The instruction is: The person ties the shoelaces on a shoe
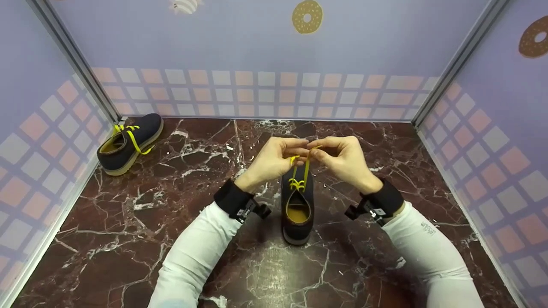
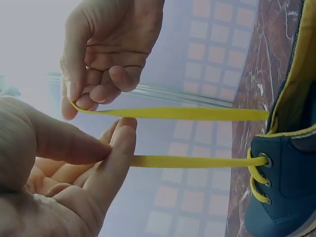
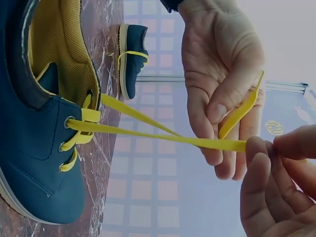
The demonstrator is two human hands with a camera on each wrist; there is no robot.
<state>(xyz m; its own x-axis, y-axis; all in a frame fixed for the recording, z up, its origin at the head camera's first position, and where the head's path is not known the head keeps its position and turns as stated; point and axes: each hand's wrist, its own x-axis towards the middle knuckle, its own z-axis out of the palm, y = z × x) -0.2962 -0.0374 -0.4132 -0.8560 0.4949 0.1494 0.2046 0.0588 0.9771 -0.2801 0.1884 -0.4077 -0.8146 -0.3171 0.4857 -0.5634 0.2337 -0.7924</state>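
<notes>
A dark blue shoe (image 1: 296,236) with yellow lining stands on the floor, toe pointing away from me. Both ends of its yellow shoelace are drawn up above the toe. My left hand (image 1: 276,160) pinches one lace end (image 2: 197,161) between thumb and fingers, and a short tail sticks out past the thumb in the right wrist view. Between its thumb and index finger, my right hand (image 1: 344,158) pinches the other lace end (image 3: 163,137). The hands are close together, fingertips nearly meeting in the head view. Both strands run taut from the top eyelets (image 2: 265,159).
A second dark blue shoe (image 1: 150,128), its yellow lace hanging over the side, stands at the back left by the wall. Patterned panels (image 1: 265,47) enclose the dark red marbled floor (image 1: 192,256) at the back and both sides.
</notes>
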